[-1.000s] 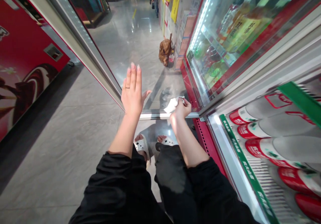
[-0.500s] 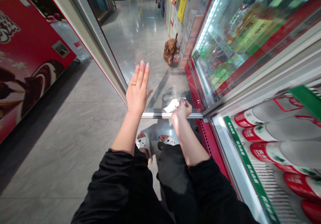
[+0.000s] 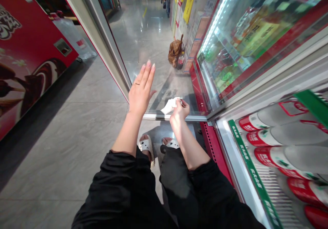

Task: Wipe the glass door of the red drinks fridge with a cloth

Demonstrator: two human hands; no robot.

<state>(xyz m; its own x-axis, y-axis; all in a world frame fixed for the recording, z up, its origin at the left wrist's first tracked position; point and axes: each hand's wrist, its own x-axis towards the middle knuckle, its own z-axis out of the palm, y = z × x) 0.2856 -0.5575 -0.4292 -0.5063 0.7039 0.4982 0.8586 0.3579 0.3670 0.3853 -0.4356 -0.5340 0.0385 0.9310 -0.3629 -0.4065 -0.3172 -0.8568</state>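
Note:
In front of me stands an open cooler door with a clear glass pane (image 3: pixel 143 37) in a metal frame. My left hand (image 3: pixel 140 90) is stretched flat against the glass near the frame's left side, fingers pointing up and a thin dark ring on one of them. Lower down on the pane, my right hand (image 3: pixel 181 108) pinches a white tissue (image 3: pixel 169 106), which lies against the glass close to the bottom rail (image 3: pixel 159 117). Part of the tissue is hidden behind my fingers.
To the right, large bottles with red labels (image 3: pixel 271 155) fill a cooler shelf with a green strip (image 3: pixel 256 177). A red freezer (image 3: pixel 33 65) stands at the left. Beyond the glass are a brown bag (image 3: pixel 175 53), stacked boxes (image 3: pixel 196 34) and a lit drinks cooler (image 3: pixel 246 37).
My right hand has moved slightly left and up across the glass with the tissue. My left hand stays nearly in place on the pane.

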